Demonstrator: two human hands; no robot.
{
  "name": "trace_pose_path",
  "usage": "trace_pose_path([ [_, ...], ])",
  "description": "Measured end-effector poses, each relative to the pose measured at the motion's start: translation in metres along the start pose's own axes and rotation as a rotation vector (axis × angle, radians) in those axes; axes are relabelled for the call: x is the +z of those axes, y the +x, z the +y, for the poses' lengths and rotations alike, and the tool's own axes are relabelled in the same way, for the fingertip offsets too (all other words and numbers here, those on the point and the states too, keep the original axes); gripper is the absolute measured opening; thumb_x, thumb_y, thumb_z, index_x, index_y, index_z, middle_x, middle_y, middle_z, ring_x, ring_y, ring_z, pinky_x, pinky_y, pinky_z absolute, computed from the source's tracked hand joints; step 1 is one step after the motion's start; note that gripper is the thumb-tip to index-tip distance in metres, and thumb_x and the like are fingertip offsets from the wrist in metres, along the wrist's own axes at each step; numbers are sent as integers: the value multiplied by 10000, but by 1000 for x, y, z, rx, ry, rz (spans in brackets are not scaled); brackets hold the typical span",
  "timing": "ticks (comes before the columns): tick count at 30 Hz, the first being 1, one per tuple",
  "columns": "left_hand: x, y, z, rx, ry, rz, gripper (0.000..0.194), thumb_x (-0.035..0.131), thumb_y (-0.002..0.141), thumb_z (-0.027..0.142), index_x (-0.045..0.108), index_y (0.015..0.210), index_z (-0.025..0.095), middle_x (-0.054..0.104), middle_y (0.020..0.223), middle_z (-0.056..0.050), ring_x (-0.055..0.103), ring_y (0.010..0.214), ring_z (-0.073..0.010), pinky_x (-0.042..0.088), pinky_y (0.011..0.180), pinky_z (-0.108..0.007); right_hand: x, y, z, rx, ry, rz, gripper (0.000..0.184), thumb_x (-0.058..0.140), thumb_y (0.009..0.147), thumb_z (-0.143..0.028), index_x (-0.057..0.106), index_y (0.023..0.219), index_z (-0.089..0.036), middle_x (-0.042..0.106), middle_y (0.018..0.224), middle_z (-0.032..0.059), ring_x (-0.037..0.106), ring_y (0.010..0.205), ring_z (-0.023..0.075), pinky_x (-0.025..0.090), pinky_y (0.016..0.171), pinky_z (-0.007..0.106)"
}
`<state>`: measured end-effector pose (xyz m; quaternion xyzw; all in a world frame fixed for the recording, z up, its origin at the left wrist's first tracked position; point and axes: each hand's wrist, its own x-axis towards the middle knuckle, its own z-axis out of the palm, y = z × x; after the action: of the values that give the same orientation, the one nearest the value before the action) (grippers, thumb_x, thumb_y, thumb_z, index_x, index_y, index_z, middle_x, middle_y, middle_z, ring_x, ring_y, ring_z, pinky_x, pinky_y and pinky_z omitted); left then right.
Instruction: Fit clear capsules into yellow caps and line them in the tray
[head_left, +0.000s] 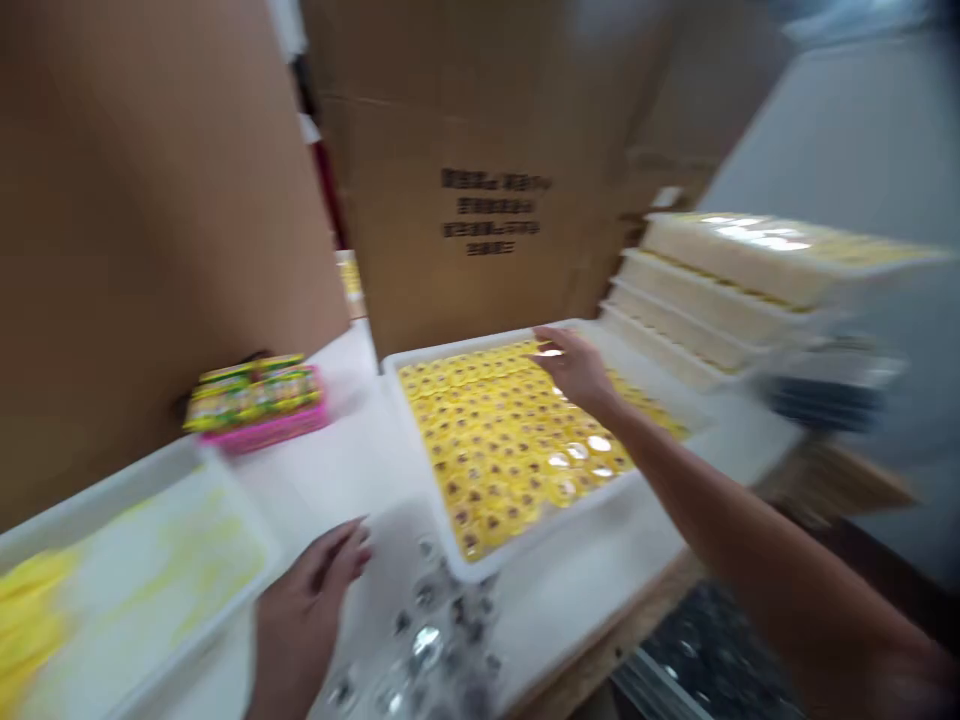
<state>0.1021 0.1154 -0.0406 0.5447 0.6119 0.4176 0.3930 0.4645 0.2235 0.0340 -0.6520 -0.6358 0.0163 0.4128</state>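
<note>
A white tray (442,500) holds rows of yellow pieces (487,440) with dark centres, and several shiny clear spots show on its right half. Over the tray's far side reaches my right hand (577,370), thumb and forefinger curved around a bright glint; what they pinch is too blurred to name. My left hand (307,600) hovers at the near left of the tray, thumb pressed to curled fingers, their contents hidden. Small clear shiny pieces (427,645) lie scattered on the white table (345,470) between my left hand and the tray.
At left stands another white tray (232,500) with a soft yellow mass (34,610). Behind it is a pink box (266,425) of green-yellow packets. Stacked trays (705,310) rise at right. Tall cardboard (480,130) walls the back. Below the table edge, a dark container (697,640) shows.
</note>
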Motion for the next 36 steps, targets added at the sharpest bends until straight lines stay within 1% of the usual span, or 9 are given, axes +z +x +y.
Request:
trace_pose_path([
  [5,-16,8,19,16,-198,-73,297,538,809,421,639,952,181,691,789,-36,666,696,-174,539,660,-287,22,-97,-125,-450,69,-180,291,538,848,-182,588,1132,-226,641,1051,65,627,924,183,517,834,314],
  [8,-54,20,26,68,-16,-13,274,523,814,429,624,884,184,658,716,-20,650,654,-166,513,620,-271,34,-160,-169,-604,162,-325,304,489,864,-134,584,1144,-204,638,1071,90,612,987,176,531,821,266],
  [12,-145,48,14,159,841,103,260,452,852,406,617,867,207,678,827,-39,640,762,-192,468,669,-288,49,-215,-178,-542,159,-352,286,478,875,-151,586,1136,-196,645,1059,89,623,974,175,544,818,266],
  [15,-204,68,-10,126,1038,84,232,564,785,351,631,857,142,661,880,-134,613,851,-290,442,742,-378,56,-238,-168,-464,140,-294,263,492,874,-176,595,1114,-204,656,1037,76,637,950,174,550,815,265],
  [17,-227,74,-27,130,1108,2,208,678,686,271,641,844,141,660,901,-138,587,913,-311,426,792,-383,61,-247,-165,-449,138,-295,254,485,877,-178,601,1101,-206,657,1033,72,643,939,170,554,803,255],
  [21,-244,77,-52,168,1166,-145,171,667,666,140,651,835,160,669,874,-115,563,966,-289,408,847,-357,66,-251,-169,-475,149,-324,259,477,878,-171,604,1101,-206,655,1040,70,644,941,165,552,804,247],
  [25,-255,78,-62,223,1153,-192,314,631,681,122,630,993,161,655,1013,-118,536,1041,-277,387,907,-355,69,-244,-182,-484,165,-318,250,489,871,-166,616,1084,-201,664,1014,74,645,930,173,553,802,258],
  [31,-266,74,-63,272,1097,-171,201,545,724,153,650,892,188,660,972,-99,541,1029,-270,407,883,-366,83,-240,-205,-473,250,-383,250,456,878,-141,628,1051,-198,662,975,83,651,873,170,561,744,260],
  [36,-254,67,-56,305,999,-89,223,495,764,253,620,938,189,635,965,-97,547,978,-276,415,863,-387,98,-228,-231,-429,369,-452,250,438,888,-151,633,1032,-211,658,962,82,640,882,177,546,761,283],
])
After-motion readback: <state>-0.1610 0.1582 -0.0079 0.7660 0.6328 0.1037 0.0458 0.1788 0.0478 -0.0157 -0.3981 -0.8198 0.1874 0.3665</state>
